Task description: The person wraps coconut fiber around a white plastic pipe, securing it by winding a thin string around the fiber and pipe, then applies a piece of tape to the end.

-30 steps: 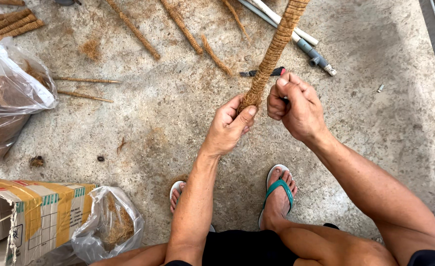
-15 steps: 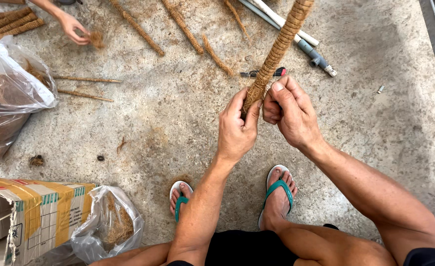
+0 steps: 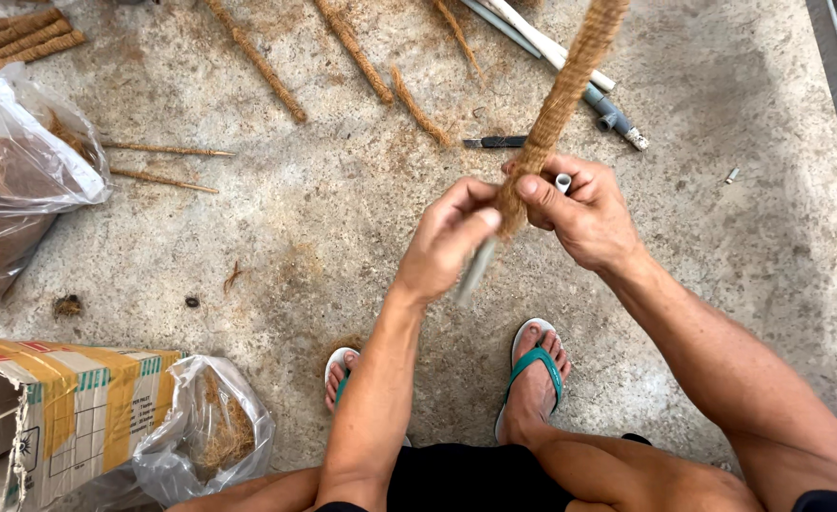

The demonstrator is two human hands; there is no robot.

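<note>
A long pole wrapped in brown coir fibre (image 3: 561,100) rises from my hands toward the top of the view. My right hand (image 3: 584,213) grips its lower end, and a small white tube end shows between the fingers. My left hand (image 3: 447,242) pinches the fibre wrap just beside it, with a grey pipe end (image 3: 475,270) sticking out blurred below the fingers. Both hands are above the concrete floor (image 3: 342,218), over my feet in sandals (image 3: 532,374).
Several coir-wrapped sticks (image 3: 252,57) lie at the top. Grey and white pipes (image 3: 579,76) and a dark knife (image 3: 494,142) lie behind the hands. Plastic bags of fibre (image 3: 20,180) sit left. A cardboard box (image 3: 67,408) and another fibre bag (image 3: 214,431) are at lower left.
Another person's hand at the top left is gone from view. My left hand shifted along the pole's end and a grey pipe end now shows below it.
</note>
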